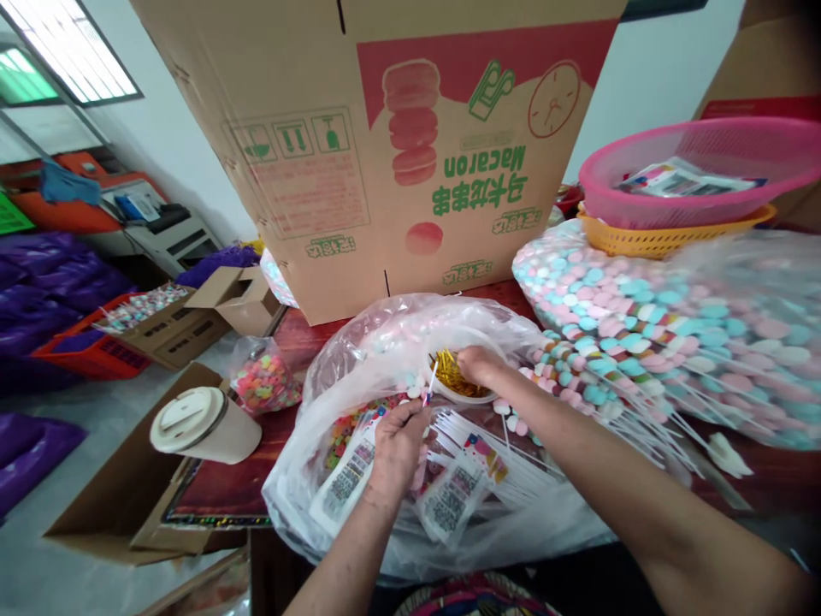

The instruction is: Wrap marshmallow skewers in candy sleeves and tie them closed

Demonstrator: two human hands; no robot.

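Note:
My left hand (401,438) is closed around a white stick (434,378), which points up and away from me; printed wrapping shows at the fingers. What hangs below the grip is mostly hidden. My right hand (480,366) reaches into a white bowl (493,340), its curled fingers at the gold twist ties (447,373). Whether a tie is between those fingertips is hidden. Under my hands, printed clear packets (452,498) and several white sticks (522,466) lie on a large clear plastic bag (295,492). Colourful ring-shaped candies (343,435) lie left of the packets.
A tall macaron carton (398,171) stands behind the bowl. To the right are marshmallow skewers (596,359), bagged marshmallows (724,316) and a pink basket (693,162) on a yellow one. A lidded cup (205,425) and a candy bag (264,376) stand left, beside an open box (121,496).

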